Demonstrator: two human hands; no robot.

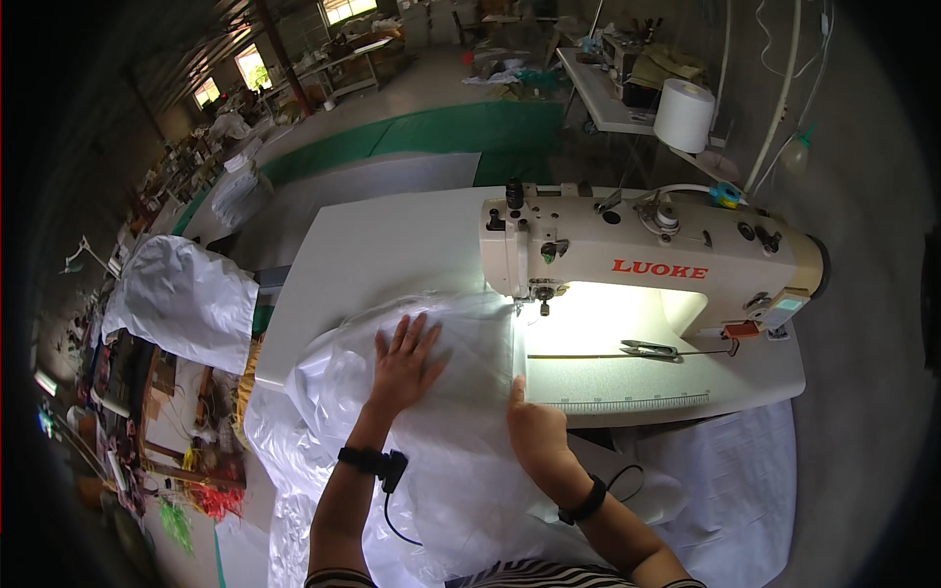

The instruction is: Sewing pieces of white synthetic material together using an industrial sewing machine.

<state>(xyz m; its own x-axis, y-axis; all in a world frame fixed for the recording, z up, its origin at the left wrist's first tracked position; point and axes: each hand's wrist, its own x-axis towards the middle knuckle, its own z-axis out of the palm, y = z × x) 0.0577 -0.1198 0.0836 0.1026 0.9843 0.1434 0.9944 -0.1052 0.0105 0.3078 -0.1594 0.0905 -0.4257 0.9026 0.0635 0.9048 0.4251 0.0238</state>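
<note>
White sheeting [461, 431] lies left of the sewing machine [627, 240], the left hand [402, 370] spread flat, seemingly smoothing it; the right hand [537, 436], index extended, likely guides its edge, grip unclear.

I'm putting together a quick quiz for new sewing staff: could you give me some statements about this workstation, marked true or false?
1. The left hand lies with fingers spread on the white sheet. True.
2. The right hand rests on top of the sewing machine. False: it is by the white sheet's right edge, index finger extended.
3. Metal snips lie beneath the sewing machine's arm. True.
4. A ruler scale runs along the tabletop's far edge. False: it runs along the near edge.
5. The large thread cone is black. False: it is white.
6. Each forearm bears a dark band. True.
</note>
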